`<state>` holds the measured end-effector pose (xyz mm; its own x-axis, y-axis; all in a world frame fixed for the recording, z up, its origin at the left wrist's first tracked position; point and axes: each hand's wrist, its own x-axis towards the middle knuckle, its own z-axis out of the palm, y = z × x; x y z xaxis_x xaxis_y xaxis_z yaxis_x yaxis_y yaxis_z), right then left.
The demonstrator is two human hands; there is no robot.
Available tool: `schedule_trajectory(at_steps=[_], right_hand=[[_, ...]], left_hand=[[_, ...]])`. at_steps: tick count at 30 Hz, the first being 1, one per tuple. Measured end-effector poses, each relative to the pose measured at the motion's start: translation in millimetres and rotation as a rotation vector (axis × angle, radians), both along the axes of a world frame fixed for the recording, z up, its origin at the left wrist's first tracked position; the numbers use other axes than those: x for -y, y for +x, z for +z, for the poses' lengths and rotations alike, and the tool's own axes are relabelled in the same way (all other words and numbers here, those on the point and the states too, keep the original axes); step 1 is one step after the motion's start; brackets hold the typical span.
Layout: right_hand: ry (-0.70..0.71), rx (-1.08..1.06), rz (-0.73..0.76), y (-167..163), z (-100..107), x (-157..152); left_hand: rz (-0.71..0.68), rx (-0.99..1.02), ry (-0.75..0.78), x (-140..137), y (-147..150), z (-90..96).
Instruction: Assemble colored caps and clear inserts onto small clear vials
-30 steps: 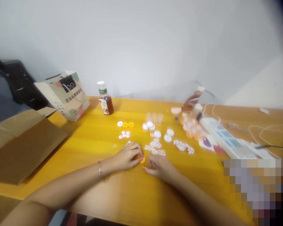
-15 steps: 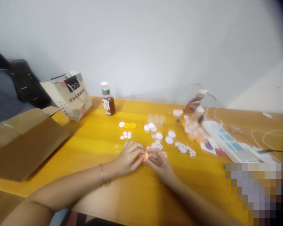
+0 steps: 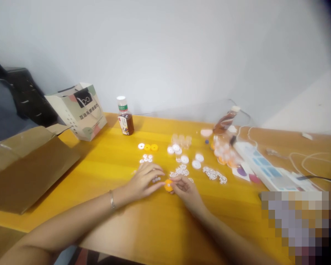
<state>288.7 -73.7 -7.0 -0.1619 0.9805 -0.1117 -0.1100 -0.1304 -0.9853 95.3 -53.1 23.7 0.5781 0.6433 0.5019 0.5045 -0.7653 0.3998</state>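
Note:
Between the thumb and fingers of my right hand (image 3: pixel 189 191) is a small round orange disc (image 3: pixel 168 185) with a pale spot at its middle. My left hand (image 3: pixel 142 181) has its fingers apart, and its thumb tip reaches the disc's left edge; whether it touches cannot be made out. Below the left fingers lie several small pale beads (image 3: pixel 156 180). Flat white cut-out pieces (image 3: pixel 181 170) lie just beyond the right hand. Farther back are small white discs (image 3: pixel 146 158) and two orange discs (image 3: pixel 154 147) beside a white one.
On the wooden table, a cardboard box (image 3: pixel 30 176) and a paper bag (image 3: pixel 89 114) stand left, near a bottle of brown liquid (image 3: pixel 126 121). White discs (image 3: pixel 196 164) and more cut-outs (image 3: pixel 215 175) lie right of centre. A leaning bottle (image 3: pixel 226 121), cables and a long white box (image 3: pixel 260 162) are farther right.
My left fingers have opened and drawn back to the left from the orange disc. The disc stays in my right hand, and more of its face now shows.

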Motion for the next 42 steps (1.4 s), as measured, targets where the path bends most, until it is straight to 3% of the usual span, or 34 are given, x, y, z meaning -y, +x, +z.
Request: schedule_trajectory(at_steps=[4,8,12,17,26,30,35,38,42], right_hand=[[0.008,0.069,-0.032,1,2,1],[0.037,0.114,-0.023,1,2,2],[0.064,0.135,-0.018,1,3,2],[0.061,0.110,-0.012,0,3,2],[0.025,0.083,-0.020,-1,3,2],[0.017,0.099,0.018,-2,4,1],[0.037,0.203,0.132,1,3,2],[0.045,0.240,0.167,2,-2,3],[0.163,0.282,0.192,3,-11,3]], left_hand=[[0.036,-0.074,-0.106,-18,-47,11.7],[0.074,-0.182,-0.406,-30,-91,8.3],[0.093,-0.236,-0.534,-32,-104,1.0],[0.072,-0.249,-0.510,-31,-95,-0.2],[0.038,-0.287,-0.289,-27,-92,-4.0],[0.036,-0.243,-0.268,-23,-84,-0.3],[-0.028,-0.148,-0.319,-3,-50,9.9],[-0.085,-0.114,-0.313,8,-25,3.0],[-0.097,-0.098,-0.313,11,-1,-12.5]])
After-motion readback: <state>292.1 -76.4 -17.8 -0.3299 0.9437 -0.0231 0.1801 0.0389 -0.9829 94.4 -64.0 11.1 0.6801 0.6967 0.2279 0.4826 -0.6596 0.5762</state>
